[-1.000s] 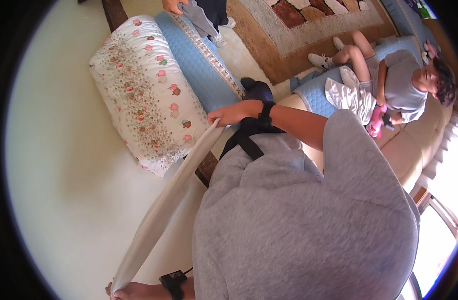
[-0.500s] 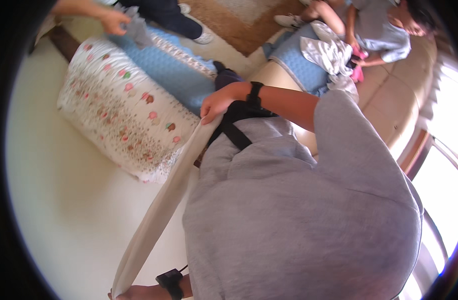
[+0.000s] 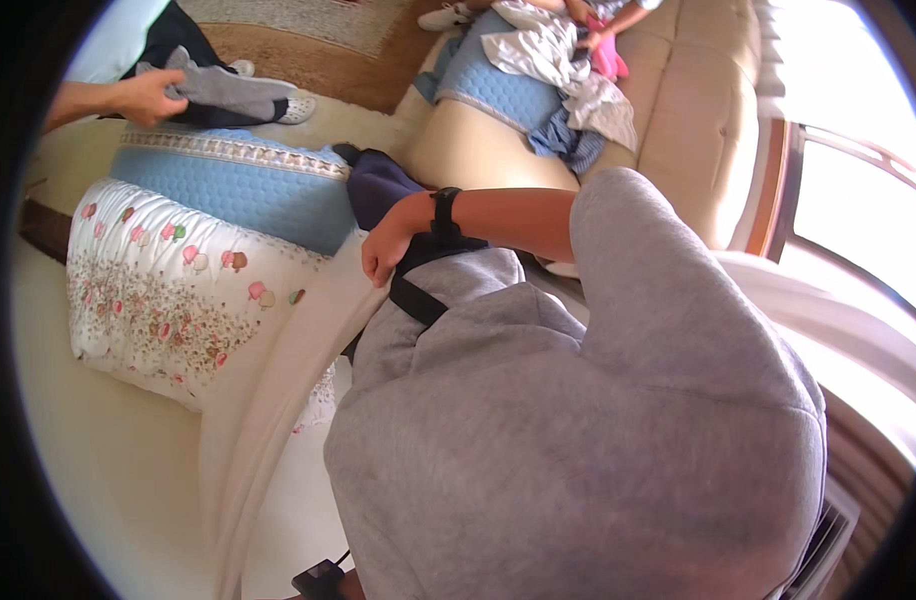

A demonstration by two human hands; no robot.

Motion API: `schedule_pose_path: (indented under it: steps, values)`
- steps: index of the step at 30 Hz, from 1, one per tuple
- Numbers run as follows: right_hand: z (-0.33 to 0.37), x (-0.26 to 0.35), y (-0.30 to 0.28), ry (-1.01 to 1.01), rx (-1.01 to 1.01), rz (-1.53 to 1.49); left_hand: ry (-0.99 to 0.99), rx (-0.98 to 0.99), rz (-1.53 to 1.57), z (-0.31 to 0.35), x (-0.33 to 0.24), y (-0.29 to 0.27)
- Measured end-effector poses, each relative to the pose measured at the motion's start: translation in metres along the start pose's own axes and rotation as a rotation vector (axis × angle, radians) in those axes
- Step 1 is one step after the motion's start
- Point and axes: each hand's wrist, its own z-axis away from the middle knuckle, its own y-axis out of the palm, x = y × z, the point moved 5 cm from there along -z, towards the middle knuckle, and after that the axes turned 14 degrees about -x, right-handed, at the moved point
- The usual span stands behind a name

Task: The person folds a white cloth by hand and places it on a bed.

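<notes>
Head view: cloth [image 3: 263, 420], clamped in right hand [image 3: 396, 238], fingers [image 3: 376, 268] curled; extends below them, partly hiding quilt [image 3: 153, 295], lower end cut off. Left hand, past frame edge: finger state cannot be told.

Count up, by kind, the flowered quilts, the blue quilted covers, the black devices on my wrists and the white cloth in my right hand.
Flowered quilt: 1
Blue quilted covers: 2, the left cover beside the quilt and the sofa cover
Black wrist devices: 2, the right one and the left one
White cloth in your right hand: 1
Total: 6
</notes>
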Motion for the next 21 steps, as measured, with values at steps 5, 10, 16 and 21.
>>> schedule_pose_path:
  steps: [5, 10, 16, 21]
  values:
    - [-0.002, 0.008, 0.04, 0.016, -0.163, -0.026, 0.063, -0.017, -0.024, 0.027, 0.016, 0.016]
    - [0.002, 0.015, 0.035, -0.033, -0.279, 0.081, 0.12, -0.045, -0.032, 0.035, 0.017, 0.024]
    - [0.01, 0.018, 0.018, -0.136, -0.355, 0.171, 0.187, -0.044, -0.078, 0.028, 0.01, 0.04]
    - [0.0, 0.002, 0.007, -0.146, -0.375, 0.172, 0.096, -0.013, -0.004, 0.027, 0.036, 0.059]
